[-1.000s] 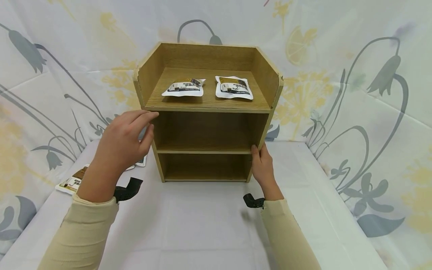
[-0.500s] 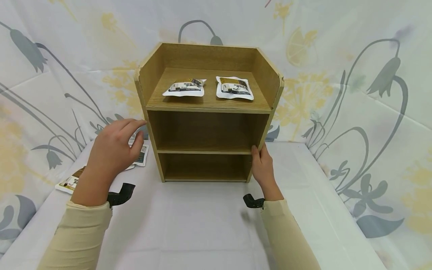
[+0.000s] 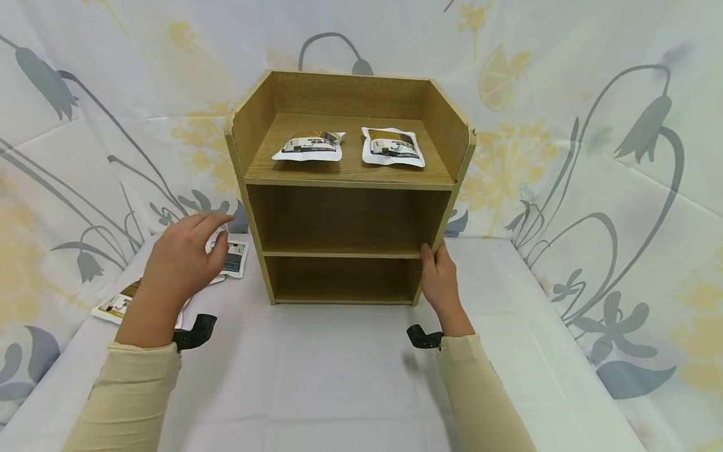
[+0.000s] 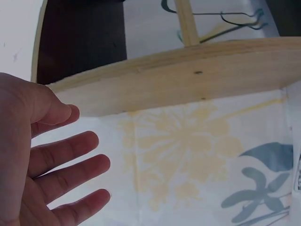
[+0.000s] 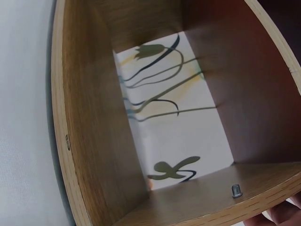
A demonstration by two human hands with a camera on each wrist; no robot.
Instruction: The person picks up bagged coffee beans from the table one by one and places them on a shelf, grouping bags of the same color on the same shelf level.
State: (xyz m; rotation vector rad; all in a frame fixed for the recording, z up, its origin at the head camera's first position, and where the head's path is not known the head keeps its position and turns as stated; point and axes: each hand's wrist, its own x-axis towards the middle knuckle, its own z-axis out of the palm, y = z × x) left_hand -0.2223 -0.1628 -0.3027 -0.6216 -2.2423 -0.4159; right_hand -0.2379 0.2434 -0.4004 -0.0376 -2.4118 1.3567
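A small wooden shelf unit stands on the white-covered table, its two lower compartments holding nothing visible. On its top board lie two white pouches: the left pouch and the right pouch, both with brown and white printing. My right hand grips the unit's right side panel, thumb on the front edge; its fingers show outside the panel in the right wrist view. Left of the unit, my left hand hovers apart from it, holding nothing. In the left wrist view that hand's fingers are spread and slightly bent.
More pouches lie on the table at the left: one printed pouch beside the unit, another pouch partly behind my left forearm. A flower-patterned cloth hangs behind and at both sides. A small metal peg sticks out inside the unit.
My left hand has moved left and down, away from the unit's left front edge, uncovering more of the pouch beside it. The right hand, the unit and the pouches stay put.
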